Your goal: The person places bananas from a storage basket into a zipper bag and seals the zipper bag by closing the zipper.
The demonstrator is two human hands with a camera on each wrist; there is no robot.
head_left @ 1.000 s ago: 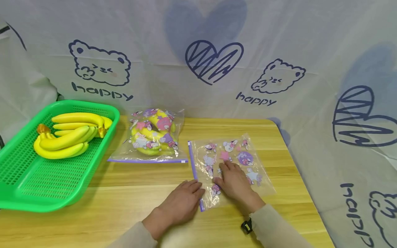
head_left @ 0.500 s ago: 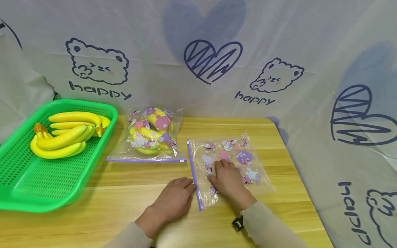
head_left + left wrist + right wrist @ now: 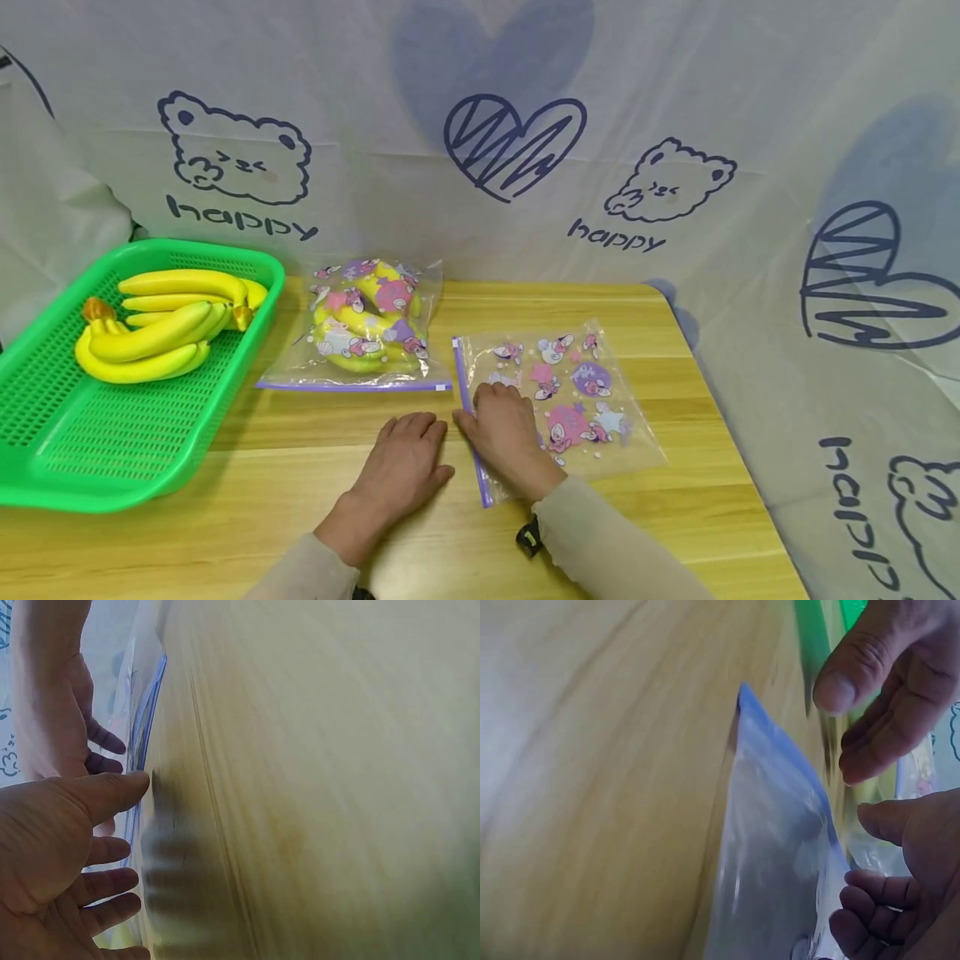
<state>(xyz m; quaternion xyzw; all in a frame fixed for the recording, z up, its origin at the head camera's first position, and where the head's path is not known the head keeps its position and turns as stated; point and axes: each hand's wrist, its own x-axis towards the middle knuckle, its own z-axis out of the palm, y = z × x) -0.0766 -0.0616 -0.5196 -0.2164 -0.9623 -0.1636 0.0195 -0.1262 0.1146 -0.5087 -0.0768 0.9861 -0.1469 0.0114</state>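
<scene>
Nearest, two pale sleeves (image 3: 615,542) enter from the lower edge of the head view, with a black device (image 3: 528,537) at the right wrist. The left hand (image 3: 401,462) lies palm down over the bare wooden worktop (image 3: 300,492), its fingers extended, slightly parted and holding nothing; whether they touch the surface cannot be told. Beside it, the right hand (image 3: 510,429) is over the zip side of a flat, transparent bag (image 3: 577,408), its fingers loosely bent and gripping nothing; contact with the film is unclear. This bag lies on the worktop to the right of centre, printed with pink, purple and pale blue figures, its purple zip strip (image 3: 461,371) along the side facing the left hand. Beyond and to the left rests a second printed bag (image 3: 367,325), containing bananas, its purple strip along the near edge. Farther left stands a green perforated basket (image 3: 105,454), with two bunches of bananas (image 3: 157,342) towards its far end. Behind everything hangs a pale cloth (image 3: 375,83) bearing bears, hearts and the word "happy".
</scene>
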